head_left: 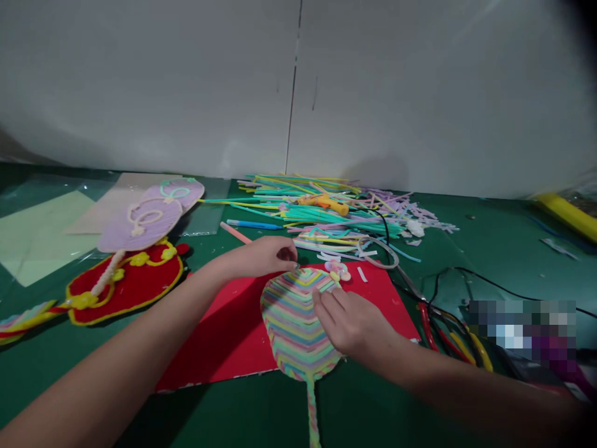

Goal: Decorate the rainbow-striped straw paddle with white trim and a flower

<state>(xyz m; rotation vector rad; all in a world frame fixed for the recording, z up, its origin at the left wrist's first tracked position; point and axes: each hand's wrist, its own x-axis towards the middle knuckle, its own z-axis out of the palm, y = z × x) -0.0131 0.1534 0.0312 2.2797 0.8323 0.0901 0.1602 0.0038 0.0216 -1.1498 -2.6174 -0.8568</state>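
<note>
A round fan [303,323] with pastel zigzag stripes of pipe cleaner lies on a red sheet [224,336], its twisted handle [312,410] pointing toward me. My left hand [263,255] reaches to the fan's top edge, thumb and fingertips pinched together; whatever is between them is too small to make out. Over the fan's right side, my right hand [352,320] is closed with curled fingers, the tips against the striped surface and what they grip hidden. A small pastel flower [336,270] sits by the fan's upper right edge.
Behind are piled pipe cleaners [336,211], a yellow glue gun [323,203] and a blue pen [254,224]. Purple fans [140,221] overlap a red, yellow-edged fan [149,280] at left. Pliers [466,342] and a black cable [504,287] lie at right, before a white wall [186,87].
</note>
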